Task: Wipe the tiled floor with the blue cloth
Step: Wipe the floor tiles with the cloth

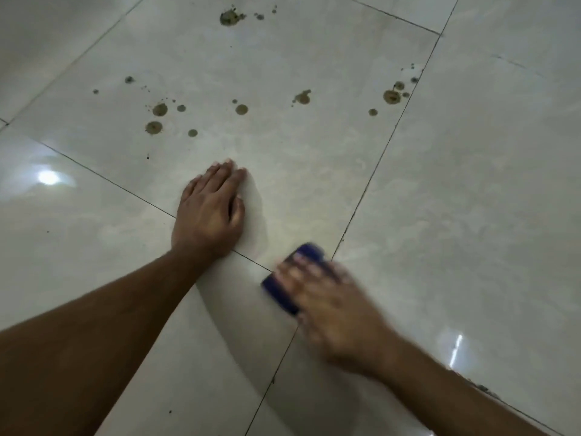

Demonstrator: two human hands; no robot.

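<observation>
Two bare forearms reach in from the near edge, one from the near left and one from the near right. At the end of the near-right forearm, the right hand (327,297) lies on top of the blue cloth (279,292), which sits folded into a small pad on the tiled floor (471,184). This hand is blurred; its fingers look stretched forward over the cloth, slightly apart, but whether they curl round its far edge I cannot tell. Only two strips of the cloth show, one along the hand's left side and one past the fingertips at the far end. The cloth rests right where the dark grout lines cross, at the near corner of the big central tile.

Left of it and a little farther off, the left hand (209,210) is planted flat on the floor, fingers straight and held close together, thumb tucked beside them, holding nothing. Its wrist lies across a grout line. The two hands are near each other but apart.

Beyond both hands, brown dried spots (158,110) are scattered across the far half of the central tile: a group of roughly eight at the left, two or three mid-tile, a cluster by the right grout line, and another splash (229,17) at the far edge. All lie well apart from the cloth. Two bright light reflections (48,177) gleam on the glossy tiles, one left, one near right.
</observation>
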